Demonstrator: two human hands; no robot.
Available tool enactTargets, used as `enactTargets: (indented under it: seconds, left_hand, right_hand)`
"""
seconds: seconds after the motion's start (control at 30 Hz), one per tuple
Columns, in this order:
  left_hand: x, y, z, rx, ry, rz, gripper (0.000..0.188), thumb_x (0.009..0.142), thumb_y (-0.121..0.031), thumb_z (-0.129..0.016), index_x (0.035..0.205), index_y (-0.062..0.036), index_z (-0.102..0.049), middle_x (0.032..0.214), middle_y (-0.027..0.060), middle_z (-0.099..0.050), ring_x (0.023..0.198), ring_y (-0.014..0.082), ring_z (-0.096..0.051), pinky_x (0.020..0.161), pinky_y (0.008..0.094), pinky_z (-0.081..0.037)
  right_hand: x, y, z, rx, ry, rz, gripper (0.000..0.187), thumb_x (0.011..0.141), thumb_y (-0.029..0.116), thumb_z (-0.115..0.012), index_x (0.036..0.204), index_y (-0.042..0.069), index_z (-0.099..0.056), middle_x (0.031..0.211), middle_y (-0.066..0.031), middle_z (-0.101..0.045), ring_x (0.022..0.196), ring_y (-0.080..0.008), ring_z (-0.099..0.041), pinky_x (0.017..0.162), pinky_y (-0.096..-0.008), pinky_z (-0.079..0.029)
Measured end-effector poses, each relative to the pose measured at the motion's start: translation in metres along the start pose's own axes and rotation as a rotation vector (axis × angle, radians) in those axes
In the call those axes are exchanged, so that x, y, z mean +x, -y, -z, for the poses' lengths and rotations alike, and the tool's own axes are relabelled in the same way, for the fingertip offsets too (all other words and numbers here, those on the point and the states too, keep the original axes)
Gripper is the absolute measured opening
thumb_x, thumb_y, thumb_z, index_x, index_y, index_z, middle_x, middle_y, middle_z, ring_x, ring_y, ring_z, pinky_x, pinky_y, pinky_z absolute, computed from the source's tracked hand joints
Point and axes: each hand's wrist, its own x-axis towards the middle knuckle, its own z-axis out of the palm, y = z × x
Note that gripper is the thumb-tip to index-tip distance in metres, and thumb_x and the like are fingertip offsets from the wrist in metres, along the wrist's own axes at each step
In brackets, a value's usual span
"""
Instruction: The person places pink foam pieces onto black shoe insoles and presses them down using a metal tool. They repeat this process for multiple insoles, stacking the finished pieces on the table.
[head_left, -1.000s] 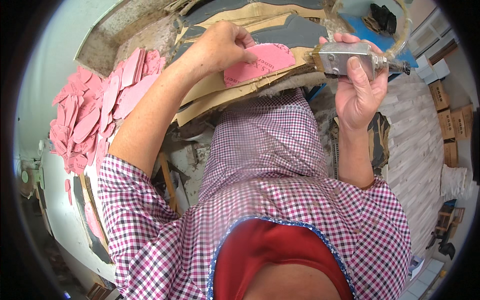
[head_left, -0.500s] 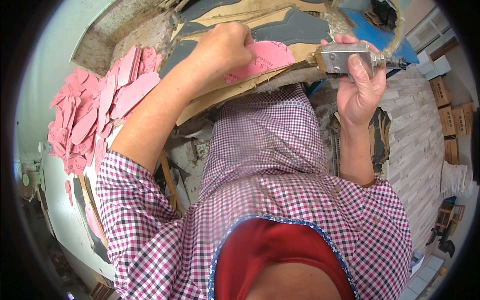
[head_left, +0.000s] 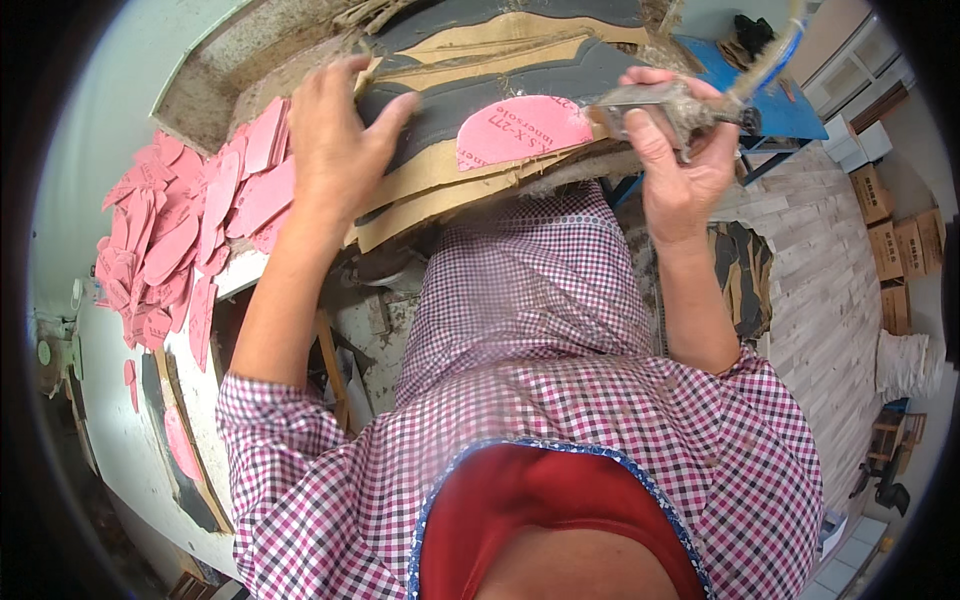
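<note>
I am gripping a grimy metal hand tool [head_left: 672, 100] in my right hand [head_left: 680, 170], fingers wrapped tight around its body, thumb along the near side. A pale hose [head_left: 775, 55] is running up from the tool's far end. Just left of this grip, a pink half-oval insole piece [head_left: 525, 128] is lying flat on a stack of tan and dark grey boards [head_left: 470, 185]; its rounded end is pointing away from the tool and its straight end is sitting beside the tool's tip. The piece is looking clean, with dark printing on its face. My left hand [head_left: 335, 140] is resting open, palm down, on the stack's left edge, fingers spread, holding nothing. Further left of that hand, a heap of pink insole pieces [head_left: 190, 230] is lying.
</note>
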Motion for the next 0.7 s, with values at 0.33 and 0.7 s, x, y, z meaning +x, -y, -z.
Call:
enactTargets:
  seconds: [0.33,0.7]
  left_hand:
    - [-0.010,0.016,0.029,-0.241,0.372,0.384,0.063,0.077,-0.023,-0.081,0.126,0.0055,-0.053,0.106,0.0230,-0.066,0.094,0.0279,-0.067,0.082,0.0360,-0.053]
    - [0.008,0.016,0.040,-0.681,0.607,0.651,0.032,0.080,-0.011,-0.076,0.106,0.0051,-0.066,0.099,0.0081,-0.067,0.087,0.0143,-0.061,0.082,0.0280,-0.047]
  right_hand:
    - [-0.009,0.010,-0.077,0.281,0.163,-0.099,0.042,0.086,0.001,-0.068,0.120,0.004,-0.043,0.111,-0.0137,-0.062,0.090,-0.0184,-0.067,0.071,-0.0306,-0.062]
    - [0.011,-0.002,0.020,0.129,-0.001,-0.078,0.036,0.089,-0.006,-0.061,0.121,0.001,-0.046,0.116,-0.0188,-0.061,0.112,-0.0298,-0.060,0.100,-0.0525,-0.049]
